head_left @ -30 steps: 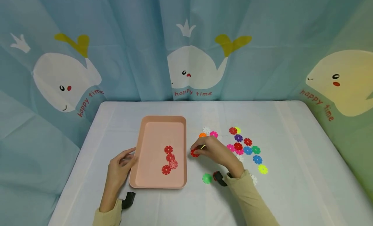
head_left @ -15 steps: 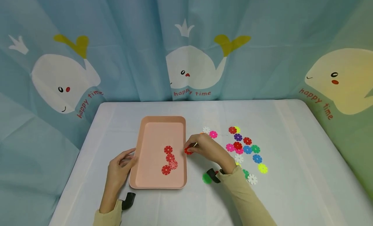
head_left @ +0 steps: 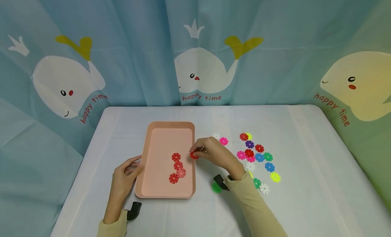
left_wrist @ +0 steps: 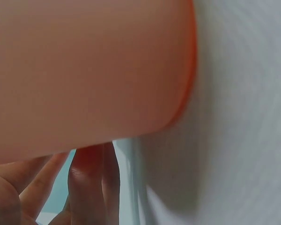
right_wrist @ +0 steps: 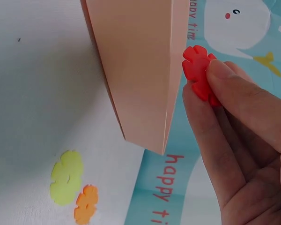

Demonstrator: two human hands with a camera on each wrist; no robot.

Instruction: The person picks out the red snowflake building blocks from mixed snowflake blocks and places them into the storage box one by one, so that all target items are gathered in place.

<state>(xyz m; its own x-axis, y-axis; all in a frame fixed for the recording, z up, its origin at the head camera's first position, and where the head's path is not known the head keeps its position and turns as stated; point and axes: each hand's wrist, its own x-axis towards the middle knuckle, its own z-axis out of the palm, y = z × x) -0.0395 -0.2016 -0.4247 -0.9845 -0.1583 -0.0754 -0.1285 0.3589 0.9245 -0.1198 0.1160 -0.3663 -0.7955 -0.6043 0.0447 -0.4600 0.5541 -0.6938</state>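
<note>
A pink tray (head_left: 159,193) lies on the white table and holds several red flower-shaped discs (head_left: 176,157). My right hand (head_left: 210,152) pinches one red disc (head_left: 194,155) between thumb and fingers, right over the tray's right rim; the right wrist view shows that disc (right_wrist: 199,70) beside the tray's wall (right_wrist: 140,75). My left hand (head_left: 125,172) rests against the tray's left side, fingers straight along it (left_wrist: 89,183), holding nothing.
Loose discs of many colours (head_left: 259,157) lie scattered right of the tray, with a green one (head_left: 216,188) near my right wrist. In the right wrist view a yellow-green disc (right_wrist: 65,177) and an orange disc (right_wrist: 85,203) lie on the cloth. A whale-print curtain stands behind the table.
My right hand has carried the red disc leftward, from the table beside the tray to the tray's right rim. The left hand has stayed put.
</note>
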